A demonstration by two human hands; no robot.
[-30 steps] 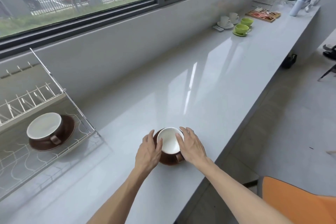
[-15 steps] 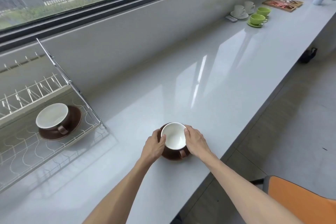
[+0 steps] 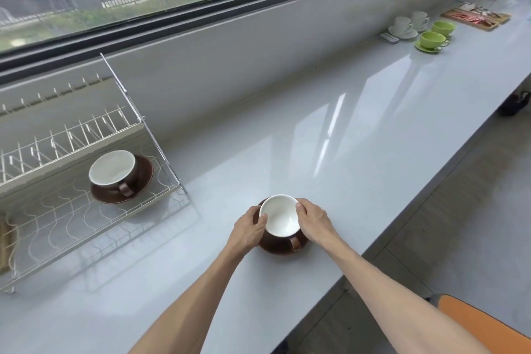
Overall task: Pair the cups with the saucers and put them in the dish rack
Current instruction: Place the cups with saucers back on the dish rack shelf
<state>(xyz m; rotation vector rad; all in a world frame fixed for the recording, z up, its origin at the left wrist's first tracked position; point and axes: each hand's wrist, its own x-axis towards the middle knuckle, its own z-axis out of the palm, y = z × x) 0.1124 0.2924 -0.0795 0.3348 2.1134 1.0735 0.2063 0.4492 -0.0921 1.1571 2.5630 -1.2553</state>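
**Both hands around a brown cup and saucer on the table**

A brown cup (image 3: 280, 220) with a white inside sits on a brown saucer (image 3: 283, 248) near the front edge of the grey table (image 3: 359, 129), its handle turned toward the person. The left hand (image 3: 247, 228) wraps the cup's left side with the thumb at the rim, fingers curled down toward the saucer. The right hand (image 3: 314, 223) clasps the right side the same way, thumb on the rim. Whether the fingers grip the cup alone or the saucer as well cannot be told.

To the left, well apart, a wire dish rack (image 3: 86, 215) stands on the table. On its lower level a second brown cup (image 3: 113, 171) already sits on its brown saucer (image 3: 143, 175), handle toward the front.

Far along the table to the right stand 2 white cups (image 3: 411, 21) on white saucers and, just beside them, 2 green cups (image 3: 436, 33) on green saucers. Past those lies a wooden tray (image 3: 477, 19) with small packets; any writing on them is too blurred to read. An orange chair (image 3: 482, 325) shows at the lower right. No brand or label is legible anywhere.
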